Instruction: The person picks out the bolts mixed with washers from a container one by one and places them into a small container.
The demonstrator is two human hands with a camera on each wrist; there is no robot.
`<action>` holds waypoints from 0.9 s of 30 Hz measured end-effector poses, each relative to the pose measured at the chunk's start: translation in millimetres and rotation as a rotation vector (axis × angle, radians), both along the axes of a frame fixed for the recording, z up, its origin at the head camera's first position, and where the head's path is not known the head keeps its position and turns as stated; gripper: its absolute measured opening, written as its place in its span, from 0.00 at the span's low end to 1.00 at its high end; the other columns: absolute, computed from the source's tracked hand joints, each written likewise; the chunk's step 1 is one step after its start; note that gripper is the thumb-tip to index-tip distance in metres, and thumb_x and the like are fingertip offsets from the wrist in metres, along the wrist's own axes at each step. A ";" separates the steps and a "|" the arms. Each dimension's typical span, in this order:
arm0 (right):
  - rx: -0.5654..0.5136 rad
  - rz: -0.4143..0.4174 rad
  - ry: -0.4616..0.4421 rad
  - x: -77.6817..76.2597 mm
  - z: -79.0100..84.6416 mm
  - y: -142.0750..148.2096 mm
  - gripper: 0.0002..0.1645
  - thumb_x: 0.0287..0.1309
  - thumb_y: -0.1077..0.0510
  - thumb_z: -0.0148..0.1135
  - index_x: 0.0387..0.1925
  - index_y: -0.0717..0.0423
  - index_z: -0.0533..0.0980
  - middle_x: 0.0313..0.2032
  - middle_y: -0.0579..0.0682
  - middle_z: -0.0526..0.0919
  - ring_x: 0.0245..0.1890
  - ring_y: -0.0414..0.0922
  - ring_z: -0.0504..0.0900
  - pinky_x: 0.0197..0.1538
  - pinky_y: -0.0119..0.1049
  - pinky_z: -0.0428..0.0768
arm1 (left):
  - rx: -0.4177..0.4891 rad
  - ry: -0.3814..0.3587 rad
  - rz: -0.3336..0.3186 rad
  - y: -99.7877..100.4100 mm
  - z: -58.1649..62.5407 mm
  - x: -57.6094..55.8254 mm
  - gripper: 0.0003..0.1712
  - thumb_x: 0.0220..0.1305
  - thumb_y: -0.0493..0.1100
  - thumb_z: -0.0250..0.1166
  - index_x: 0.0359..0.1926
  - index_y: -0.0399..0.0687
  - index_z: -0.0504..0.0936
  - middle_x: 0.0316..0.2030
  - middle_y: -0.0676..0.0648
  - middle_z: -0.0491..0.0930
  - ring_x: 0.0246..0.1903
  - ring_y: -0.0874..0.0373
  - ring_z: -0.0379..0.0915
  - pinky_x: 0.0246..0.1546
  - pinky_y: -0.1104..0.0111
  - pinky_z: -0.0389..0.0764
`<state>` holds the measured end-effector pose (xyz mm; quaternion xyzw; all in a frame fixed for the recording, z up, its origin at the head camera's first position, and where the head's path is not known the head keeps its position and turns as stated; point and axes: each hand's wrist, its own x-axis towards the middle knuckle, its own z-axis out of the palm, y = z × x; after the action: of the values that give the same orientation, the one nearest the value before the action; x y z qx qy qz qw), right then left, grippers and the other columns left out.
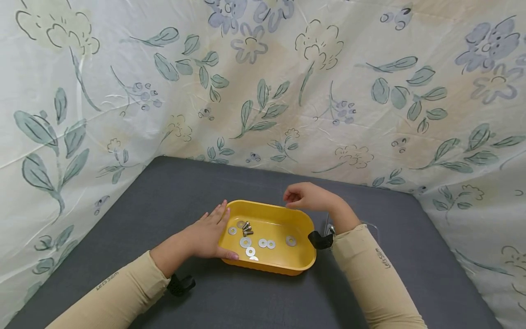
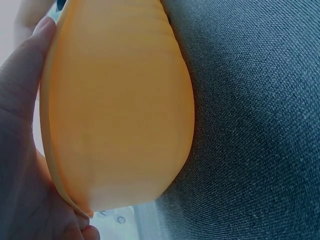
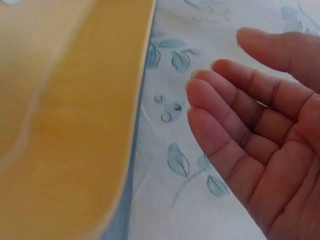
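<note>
A yellow oblong tray (image 1: 283, 266) stands on the dark table, with a small cluster of metal screws (image 1: 247, 228) and several flat washers (image 1: 241, 243) inside it. My left hand (image 1: 207, 234) rests on the tray's left end, fingers extended along the rim and thumb on the near edge. In the left wrist view the thumb (image 2: 25, 75) lies against the rim beside the tray's outer wall (image 2: 125, 110). Over the far right rim hovers my right hand (image 1: 314, 197), its fingers loosely bent. The right wrist view shows nothing in that palm (image 3: 285, 185).
A clear, thin-edged object (image 1: 376, 230) is partly hidden behind the right forearm. Dark straps (image 1: 181, 285) sit at both wrists. The grey table (image 1: 185, 183) meets a floral curtain (image 1: 263, 91) at the back and sides.
</note>
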<state>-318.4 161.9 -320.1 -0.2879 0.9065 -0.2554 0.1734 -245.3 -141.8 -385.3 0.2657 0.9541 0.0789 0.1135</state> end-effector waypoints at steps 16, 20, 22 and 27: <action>-0.018 0.123 -0.017 2.5 -13.1 -45.2 0.12 0.57 0.57 0.61 0.42 0.59 0.76 0.31 0.43 0.78 0.32 0.41 0.75 0.39 0.31 0.76 | -0.010 0.005 -0.008 0.2 -1.3 0.3 0.74 0.35 0.84 0.51 0.70 0.36 0.39 0.70 0.40 0.28 0.69 0.47 0.31 0.65 0.50 0.48; -0.018 0.139 -0.027 5.2 -16.4 -53.7 0.13 0.57 0.59 0.61 0.44 0.60 0.76 0.32 0.43 0.78 0.33 0.40 0.75 0.40 0.31 0.76 | -0.013 0.005 -0.011 0.1 -2.1 0.2 0.74 0.36 0.84 0.51 0.70 0.36 0.39 0.70 0.40 0.28 0.69 0.47 0.31 0.65 0.51 0.48; -0.008 0.146 -0.037 6.8 -17.9 -56.7 0.14 0.57 0.59 0.61 0.44 0.60 0.76 0.32 0.43 0.78 0.34 0.40 0.75 0.40 0.31 0.76 | -0.017 0.006 -0.010 0.1 -2.6 0.2 0.74 0.36 0.84 0.50 0.70 0.36 0.39 0.70 0.40 0.28 0.69 0.48 0.31 0.65 0.51 0.49; 0.013 0.164 -0.056 8.4 -26.4 -62.6 0.14 0.57 0.59 0.60 0.45 0.60 0.76 0.32 0.43 0.78 0.33 0.40 0.75 0.40 0.31 0.75 | -0.014 0.006 -0.009 0.5 -1.1 1.3 0.74 0.37 0.84 0.51 0.70 0.36 0.40 0.70 0.40 0.29 0.69 0.47 0.32 0.64 0.50 0.49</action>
<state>-310.0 99.3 -346.5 -0.3528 0.8762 -0.2427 0.2210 -243.9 -141.3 -386.4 0.2693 0.9538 0.0709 0.1129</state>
